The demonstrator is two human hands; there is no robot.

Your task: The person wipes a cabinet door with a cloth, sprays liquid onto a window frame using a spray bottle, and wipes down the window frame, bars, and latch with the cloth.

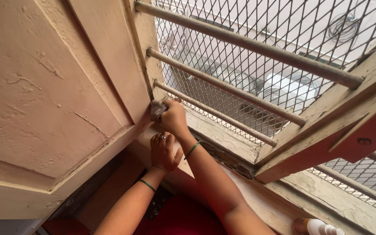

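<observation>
My right hand (174, 117) is closed around a small grey cloth (156, 109) and presses it against the lower corner of a cream wooden shutter (62, 95), beside the window frame. My left hand (164, 152) rests flat just below, fingers together, on the sill edge (223, 139). It holds nothing; a ring shows on one finger. Both wrists carry thin green bands.
The window has round metal bars (223, 87) with diamond wire mesh (257, 26) behind them. A second shutter with peeling paint (327, 130) stands open at the right. A white spray bottle top (318, 227) sits at the bottom right. Red cloth lies below my arms.
</observation>
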